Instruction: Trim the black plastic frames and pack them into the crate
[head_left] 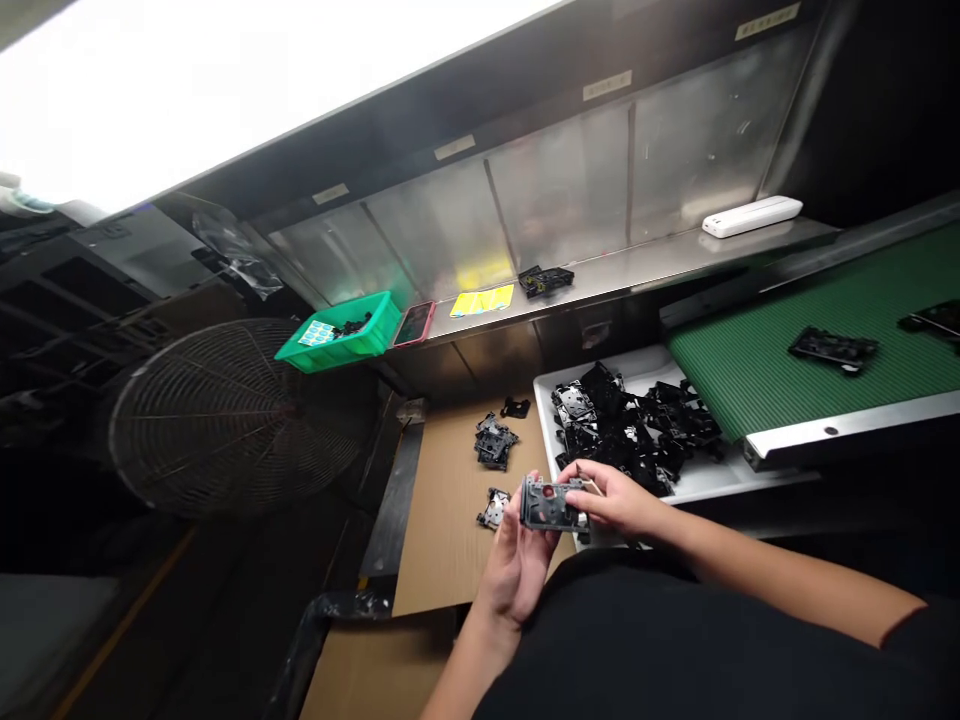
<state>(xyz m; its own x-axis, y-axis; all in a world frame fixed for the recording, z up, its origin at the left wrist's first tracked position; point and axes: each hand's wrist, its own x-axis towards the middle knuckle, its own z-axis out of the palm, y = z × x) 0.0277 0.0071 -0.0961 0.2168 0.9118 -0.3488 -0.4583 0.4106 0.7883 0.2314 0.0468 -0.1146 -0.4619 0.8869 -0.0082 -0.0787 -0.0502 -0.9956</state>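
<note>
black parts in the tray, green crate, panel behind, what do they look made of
The black parts look like moulded plastic with a low sheen, some perhaps carrying metal plates. The green crate looks like moulded plastic too, bright and evenly coloured. The panel behind looks like stainless steel, going by its blurred reflections.

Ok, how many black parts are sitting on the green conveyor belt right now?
2. One black part lies mid-belt on the green conveyor belt; a second black part sits at the view's right edge, partly cut off. More may be hidden beyond the frame.
</note>
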